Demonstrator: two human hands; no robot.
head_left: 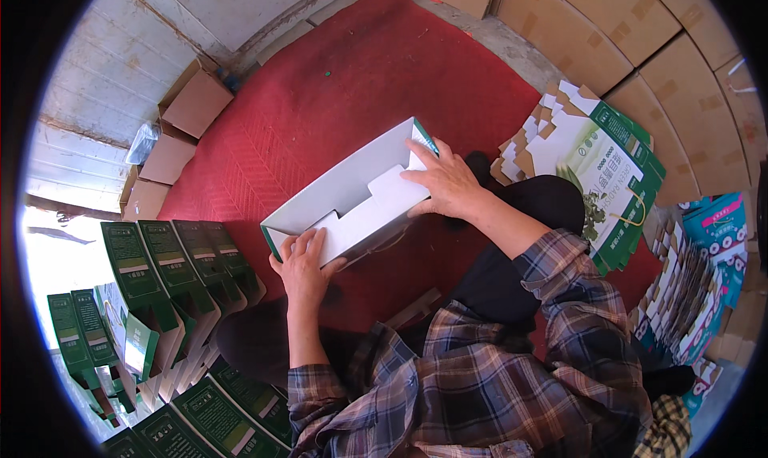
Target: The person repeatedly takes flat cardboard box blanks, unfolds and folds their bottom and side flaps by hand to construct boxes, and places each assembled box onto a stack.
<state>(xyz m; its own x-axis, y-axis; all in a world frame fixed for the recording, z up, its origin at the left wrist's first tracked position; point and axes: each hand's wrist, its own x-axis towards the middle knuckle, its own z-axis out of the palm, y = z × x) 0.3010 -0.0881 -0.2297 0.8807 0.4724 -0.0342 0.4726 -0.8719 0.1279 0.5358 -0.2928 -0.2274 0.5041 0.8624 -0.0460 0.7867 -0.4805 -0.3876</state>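
one white-lined green carton (352,190), half-folded, lies over the red mat (320,98) between both hands: left hand (302,264) pressed flat on its near flap, right hand (444,182) grasping the far end wall; bare mat beyond; flat green blanks stacked right (616,170), folded cartons rowed left (184,266), too many to count

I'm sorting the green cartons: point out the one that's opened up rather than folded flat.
The carton on the red mat, under both hands: white inside showing, unlike the flat stacks left and right.
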